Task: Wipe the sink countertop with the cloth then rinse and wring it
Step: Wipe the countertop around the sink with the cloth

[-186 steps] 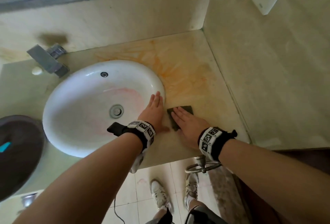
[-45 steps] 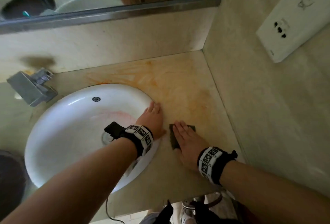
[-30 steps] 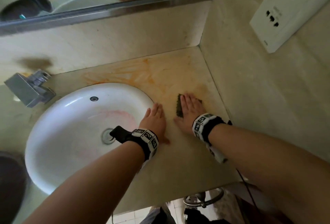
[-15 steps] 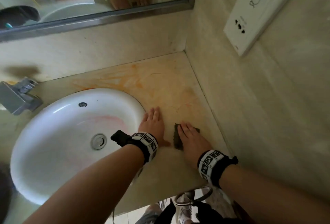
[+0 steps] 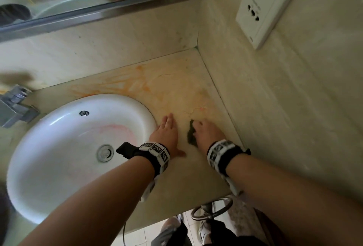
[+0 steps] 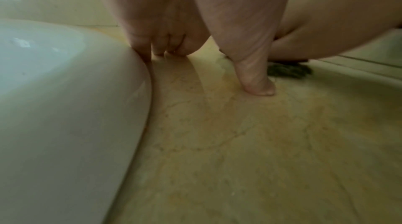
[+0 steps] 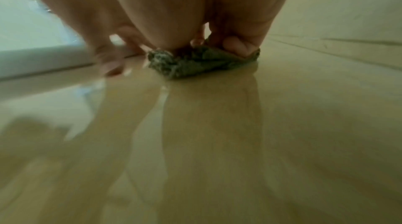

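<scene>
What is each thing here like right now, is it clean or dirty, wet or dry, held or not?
cloth: bunched up, on the countertop, right hand's fingers curled into it
right hand: grips the cloth
left hand: flat on the countertop beside the basin
countertop: orange stains, wet sheen near the cloth
basin: pink smear inside
faucet: no water seen running

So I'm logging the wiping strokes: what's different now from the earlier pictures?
The right hand slid the cloth toward the back wall, then back toward the front edge. Its fingers, flat before, now curl and bunch the cloth. The left hand stayed flat on the countertop beside the sink; the orange stain is still there.
</scene>
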Available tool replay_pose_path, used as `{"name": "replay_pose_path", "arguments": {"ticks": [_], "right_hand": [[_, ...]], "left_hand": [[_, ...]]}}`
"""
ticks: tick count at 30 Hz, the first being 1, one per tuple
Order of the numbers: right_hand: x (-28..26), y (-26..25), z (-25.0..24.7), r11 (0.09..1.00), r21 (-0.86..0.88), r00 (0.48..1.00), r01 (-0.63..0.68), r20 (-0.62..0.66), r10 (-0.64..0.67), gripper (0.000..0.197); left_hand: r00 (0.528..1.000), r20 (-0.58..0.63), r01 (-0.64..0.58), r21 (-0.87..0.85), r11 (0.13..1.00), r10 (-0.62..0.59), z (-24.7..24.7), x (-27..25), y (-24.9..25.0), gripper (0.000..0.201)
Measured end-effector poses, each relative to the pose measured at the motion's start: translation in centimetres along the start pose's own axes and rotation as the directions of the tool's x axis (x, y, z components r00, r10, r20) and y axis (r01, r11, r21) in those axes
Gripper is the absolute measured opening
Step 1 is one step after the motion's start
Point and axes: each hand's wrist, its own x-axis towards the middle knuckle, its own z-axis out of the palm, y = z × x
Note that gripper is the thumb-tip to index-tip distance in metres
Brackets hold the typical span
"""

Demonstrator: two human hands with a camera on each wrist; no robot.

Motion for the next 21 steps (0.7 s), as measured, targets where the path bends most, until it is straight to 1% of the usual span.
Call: {"name": "replay_pose_path", "arguments": {"ticks": [2, 4, 6, 9, 13, 15, 17, 18, 20, 21], "right_hand": [[1.7, 1.1, -1.7, 0.997, 0.017, 0.996, -0.069, -0.053, 0.069, 0.028], [2.3, 2.3, -2.8, 0.989, -0.049, 0.989, -0.139, -0.066, 0.135, 0.030], [1.0, 3.0, -2.8, 0.971, -0.088, 0.975, -0.223, -0.030, 0.221, 0.029], [-2.9, 3.7, -1.5, 0.953, -0.104, 0.955, -0.285, 0.051, 0.291, 0.036], [-8.0, 3.7, 0.7, 0.966, -0.111, 0.958, -0.235, 0.140, 0.250, 0.039], [-9.5, 3.0, 1.4, 0.971, -0.112, 0.961, -0.210, 0.161, 0.226, 0.038], [-9.4, 2.0, 1.8, 0.978, -0.109, 0.968, -0.179, 0.157, 0.195, 0.034], [-8.9, 1.2, 1.9, 0.983, -0.113, 0.974, -0.143, 0.161, 0.161, 0.033], [-7.3, -0.6, 2.0, 0.992, -0.102, 0.986, -0.073, 0.143, 0.087, 0.033], [-6.3, -1.4, 2.1, 0.995, -0.080, 0.990, -0.058, 0.122, 0.067, 0.033]], "left_hand": [[1.000, -0.002, -0.006, -0.002, 1.000, 0.006, 0.0, -0.1, 0.0, 0.139], [1.000, 0.002, -0.003, -0.004, 1.000, 0.003, 0.0, -0.1, 0.0, 0.139], [1.000, 0.006, -0.011, -0.001, 1.000, 0.011, 0.0, -0.1, 0.0, 0.140], [1.000, 0.016, -0.017, 0.000, 1.000, 0.017, -0.2, -0.3, 0.1, 0.138], [1.000, 0.026, -0.007, -0.008, 1.000, 0.007, -0.6, -0.4, 0.2, 0.137], [1.000, 0.019, 0.006, -0.016, 1.000, -0.006, -0.6, -0.5, 0.2, 0.138], [1.000, 0.016, 0.012, -0.011, 1.000, -0.012, -0.6, -0.4, 0.3, 0.138], [1.000, 0.021, 0.011, -0.006, 1.000, -0.011, -0.6, -0.5, 0.3, 0.138], [1.000, 0.027, 0.012, -0.004, 1.000, -0.012, -0.7, -0.5, 0.3, 0.137], [1.000, 0.022, 0.010, -0.003, 1.000, -0.010, -0.7, -0.5, 0.3, 0.138]]}}
